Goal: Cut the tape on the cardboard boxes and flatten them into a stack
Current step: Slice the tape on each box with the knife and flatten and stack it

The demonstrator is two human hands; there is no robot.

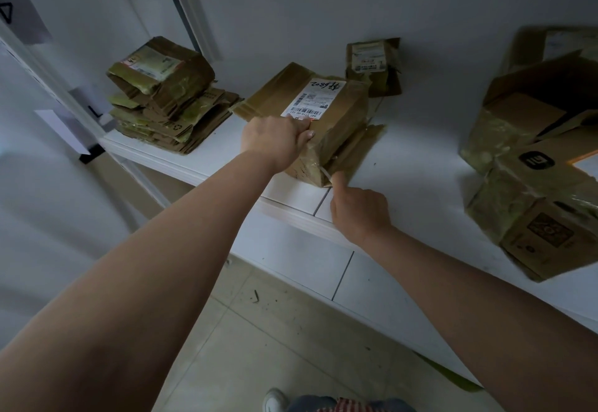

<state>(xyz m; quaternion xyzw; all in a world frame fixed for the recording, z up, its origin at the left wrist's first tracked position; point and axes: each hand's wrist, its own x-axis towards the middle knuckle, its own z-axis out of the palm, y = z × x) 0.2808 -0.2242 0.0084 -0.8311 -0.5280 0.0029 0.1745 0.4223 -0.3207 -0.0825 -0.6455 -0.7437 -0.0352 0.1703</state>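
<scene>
A taped brown cardboard box (336,110) with a white shipping label lies on the white table (404,185), near its front edge. My left hand (275,139) grips the box's near top edge, fingers curled over it. My right hand (359,211) holds a thin pale blade (325,174) against the box's near lower corner, where flaps stick out to the right. At the back left sits a stack of flattened boxes (165,110).
A small taped box (372,65) stands against the wall behind. Several opened and taped boxes (534,168) crowd the right side of the table. A white shelf frame (48,65) rises at left. Tiled floor and my shoe show below.
</scene>
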